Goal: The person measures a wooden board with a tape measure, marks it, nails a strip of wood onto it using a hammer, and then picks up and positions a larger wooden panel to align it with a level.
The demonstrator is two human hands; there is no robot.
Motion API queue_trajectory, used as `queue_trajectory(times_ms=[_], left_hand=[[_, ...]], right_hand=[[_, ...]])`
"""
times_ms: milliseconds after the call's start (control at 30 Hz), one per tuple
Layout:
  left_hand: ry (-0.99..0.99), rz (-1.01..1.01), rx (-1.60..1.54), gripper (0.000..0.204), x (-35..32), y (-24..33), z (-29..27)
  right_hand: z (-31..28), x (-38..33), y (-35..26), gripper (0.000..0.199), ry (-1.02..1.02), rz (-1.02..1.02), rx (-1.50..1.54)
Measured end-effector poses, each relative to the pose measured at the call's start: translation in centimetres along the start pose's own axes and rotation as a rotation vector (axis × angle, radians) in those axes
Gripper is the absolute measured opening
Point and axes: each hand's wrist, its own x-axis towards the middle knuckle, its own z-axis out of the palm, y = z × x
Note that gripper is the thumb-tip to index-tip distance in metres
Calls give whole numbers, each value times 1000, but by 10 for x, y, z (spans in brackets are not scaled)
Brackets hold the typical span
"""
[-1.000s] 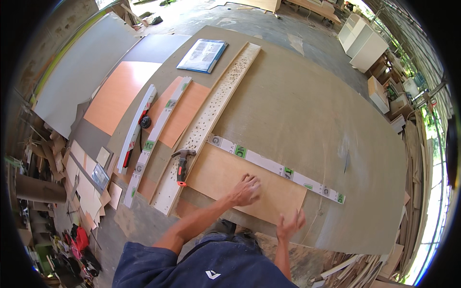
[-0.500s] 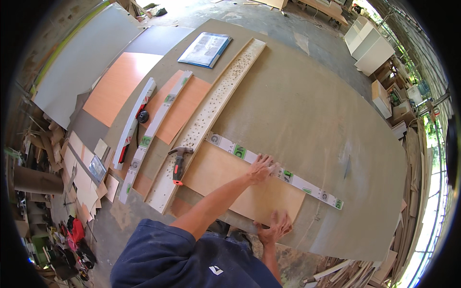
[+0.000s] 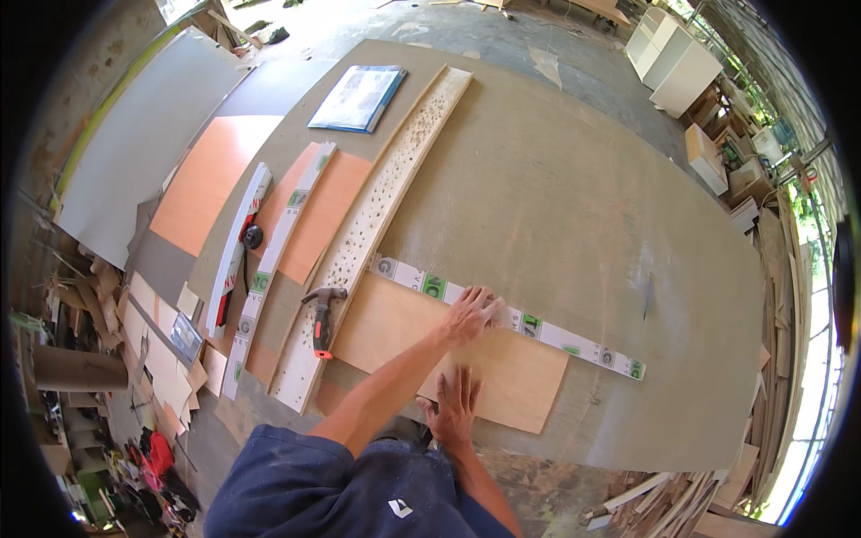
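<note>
A pale plywood panel (image 3: 395,323) lies flat on the big brown work board. Along its far long edge sits a white printed strip (image 3: 560,338) with green and grey patches, reaching past the panel's right end. My left hand (image 3: 473,316) grips this strip near its middle, fingers bent over it. My right hand (image 3: 456,408) lies open on the panel's near edge, fingers spread. At the panel's left end runs a long pale board (image 3: 381,179) with raised sides and many dark specks. On it rests a claw hammer (image 3: 322,323) with a black and red handle.
The brown work board (image 3: 538,179) carries a blue-edged folder (image 3: 357,99), another white strip (image 3: 278,260), orange sheets (image 3: 336,179) and a black round object (image 3: 252,236) by a red-and-white bar. Scrap wood (image 3: 664,498) piles at the lower right; a white cabinet (image 3: 682,72) stands far right.
My right hand has slid left along the panel's near edge, and its fingers now lie spread. My left hand stays on the strip. The whole view has shifted slightly.
</note>
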Motion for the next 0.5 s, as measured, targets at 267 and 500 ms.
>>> queue_trajectory(times_ms=[267, 500], left_hand=[[45, -11, -22, 49, 4, -4, 0], [44, 1, -11, 45, 34, -25, 4]], right_hand=[[3, 11, -3, 76, -41, -20, -25], [6, 41, 10, 74, -44, -4, -12]])
